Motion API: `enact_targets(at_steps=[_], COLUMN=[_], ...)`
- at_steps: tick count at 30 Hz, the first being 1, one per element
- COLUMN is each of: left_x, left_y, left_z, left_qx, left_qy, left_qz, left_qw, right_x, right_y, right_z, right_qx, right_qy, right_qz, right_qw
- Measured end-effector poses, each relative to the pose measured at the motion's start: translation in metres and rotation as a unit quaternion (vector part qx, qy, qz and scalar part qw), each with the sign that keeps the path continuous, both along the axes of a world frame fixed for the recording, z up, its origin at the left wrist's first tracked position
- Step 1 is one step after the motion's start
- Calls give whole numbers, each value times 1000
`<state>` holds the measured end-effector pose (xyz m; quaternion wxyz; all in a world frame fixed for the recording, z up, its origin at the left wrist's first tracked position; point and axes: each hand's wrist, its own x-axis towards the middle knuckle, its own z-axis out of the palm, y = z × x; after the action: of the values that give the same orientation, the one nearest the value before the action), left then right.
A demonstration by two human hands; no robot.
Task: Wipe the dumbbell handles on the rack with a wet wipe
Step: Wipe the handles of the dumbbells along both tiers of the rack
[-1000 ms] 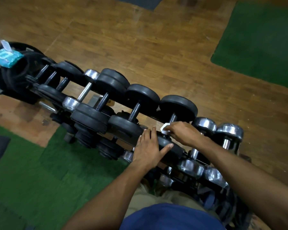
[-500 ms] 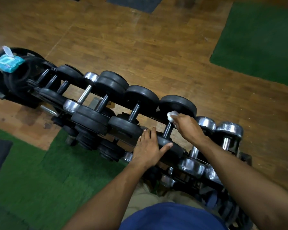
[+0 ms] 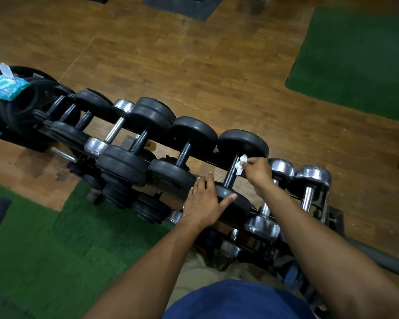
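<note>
Since a second ago the right hand has slid the wet wipe up from the near end of the handle toward the far black head, where it was half a second ago and still is. Its fingers are curled, pinching the crumpled white wipe against the upper part of the dark handle, right of the frame's centre. The left hand has stayed put, fingers straight and spread flat on the near head of the same black dumbbell, thumb out to the right. This dumbbell lies on the top row of the rack, which runs from upper left to lower right, with chrome dumbbells just to its right. A blue pack of wipes, flap up, rests on black weight plates at the upper left edge. Green mats lie on the wooden floor.
</note>
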<state>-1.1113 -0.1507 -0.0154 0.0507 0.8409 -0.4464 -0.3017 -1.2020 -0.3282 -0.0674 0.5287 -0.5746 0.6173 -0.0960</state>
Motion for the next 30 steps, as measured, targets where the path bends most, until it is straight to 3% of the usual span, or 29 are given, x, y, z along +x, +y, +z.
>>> enact_targets(at_steps=[3, 8, 19, 30], left_x=[1, 1, 1, 3], left_y=[0, 0, -1, -1], left_z=[2, 4, 6, 3], left_qx=[4, 7, 7, 9], left_qy=[5, 8, 15, 11], left_qz=[2, 1, 6, 5], left_qw=[1000, 1000, 1000, 1000], right_x=[6, -6, -32, -15], right_y=[-5, 14, 28, 30], right_z=[1, 3, -5, -23], right_qx=[75, 190, 230, 339], right_qy=[-39, 2, -11, -172], right_qz=[-27, 80, 217, 21], right_qw=[996, 979, 948, 925])
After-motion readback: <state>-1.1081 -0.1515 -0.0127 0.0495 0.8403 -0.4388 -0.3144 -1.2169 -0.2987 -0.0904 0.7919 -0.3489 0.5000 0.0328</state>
